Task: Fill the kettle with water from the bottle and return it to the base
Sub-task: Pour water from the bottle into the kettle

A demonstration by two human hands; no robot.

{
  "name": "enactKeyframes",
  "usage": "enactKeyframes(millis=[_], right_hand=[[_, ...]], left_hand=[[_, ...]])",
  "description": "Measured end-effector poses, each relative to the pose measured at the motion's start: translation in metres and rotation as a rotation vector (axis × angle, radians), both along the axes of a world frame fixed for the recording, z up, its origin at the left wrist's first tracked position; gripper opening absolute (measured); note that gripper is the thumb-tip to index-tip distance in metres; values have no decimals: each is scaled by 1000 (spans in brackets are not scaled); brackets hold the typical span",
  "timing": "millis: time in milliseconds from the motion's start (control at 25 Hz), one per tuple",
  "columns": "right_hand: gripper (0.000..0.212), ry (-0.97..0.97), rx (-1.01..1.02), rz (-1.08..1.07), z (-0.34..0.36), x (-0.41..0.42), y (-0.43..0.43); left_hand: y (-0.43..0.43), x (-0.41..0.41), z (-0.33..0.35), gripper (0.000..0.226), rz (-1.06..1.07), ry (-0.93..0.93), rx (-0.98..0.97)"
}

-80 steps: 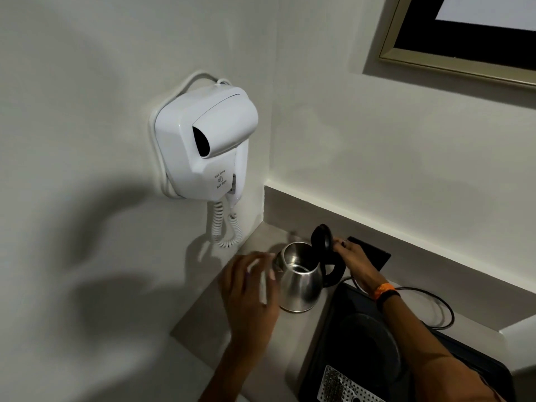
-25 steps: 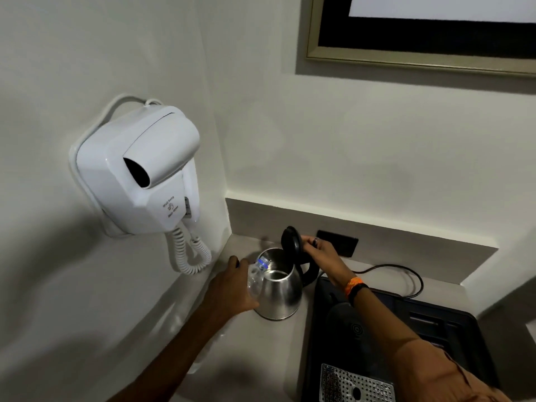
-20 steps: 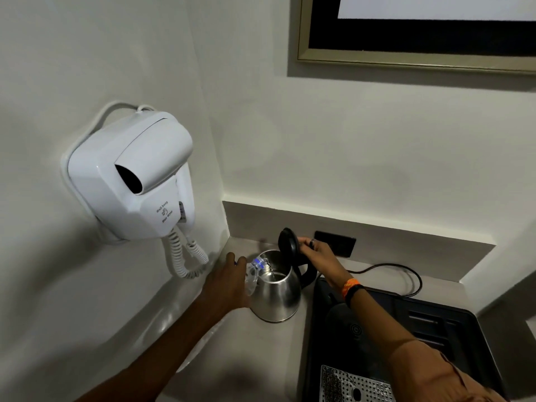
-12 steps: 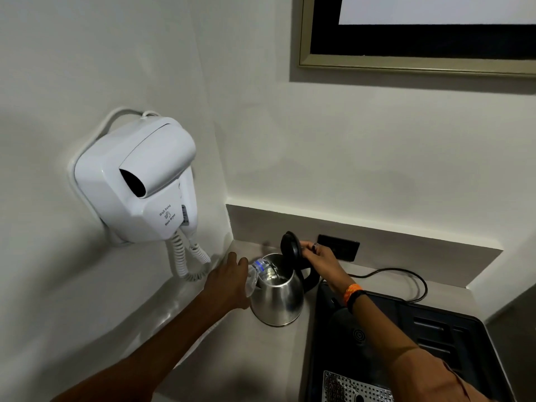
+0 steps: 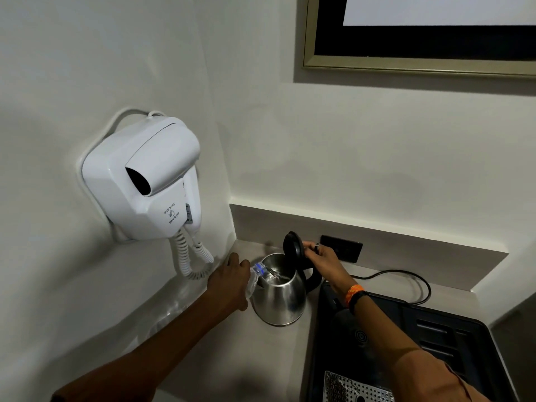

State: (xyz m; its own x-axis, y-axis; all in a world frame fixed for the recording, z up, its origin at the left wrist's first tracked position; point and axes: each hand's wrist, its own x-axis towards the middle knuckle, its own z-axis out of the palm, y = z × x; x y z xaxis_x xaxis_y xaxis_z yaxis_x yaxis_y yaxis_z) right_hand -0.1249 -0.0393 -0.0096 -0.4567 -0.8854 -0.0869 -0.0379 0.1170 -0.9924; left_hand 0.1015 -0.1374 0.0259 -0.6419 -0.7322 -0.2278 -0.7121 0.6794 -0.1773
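The steel kettle stands on the tabletop with its black lid tipped up. My left hand, just left of the kettle, grips a clear bottle tilted so its neck rests over the kettle's mouth. My right hand, behind the kettle, holds the lid open. A black tray lies right of the kettle; a white hair dryer hangs on the wall to its left.
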Motion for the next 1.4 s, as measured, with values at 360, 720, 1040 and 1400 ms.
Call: enactKeyframes(millis=[360,720,1040,1400], right_hand=[[23,0,8,-3,3,1,1],[22,21,14,3,-1,-2,1],[22,41,38,9,2,-2,1],[23,44,40,7,3,-2,1]], left_hand=[[9,1,18,79,24,-81,4],[13,-3,19,81,12,-102,-10],[13,-7,10,82,5,-31,-6],[15,-9,-4,80,10,121,1]])
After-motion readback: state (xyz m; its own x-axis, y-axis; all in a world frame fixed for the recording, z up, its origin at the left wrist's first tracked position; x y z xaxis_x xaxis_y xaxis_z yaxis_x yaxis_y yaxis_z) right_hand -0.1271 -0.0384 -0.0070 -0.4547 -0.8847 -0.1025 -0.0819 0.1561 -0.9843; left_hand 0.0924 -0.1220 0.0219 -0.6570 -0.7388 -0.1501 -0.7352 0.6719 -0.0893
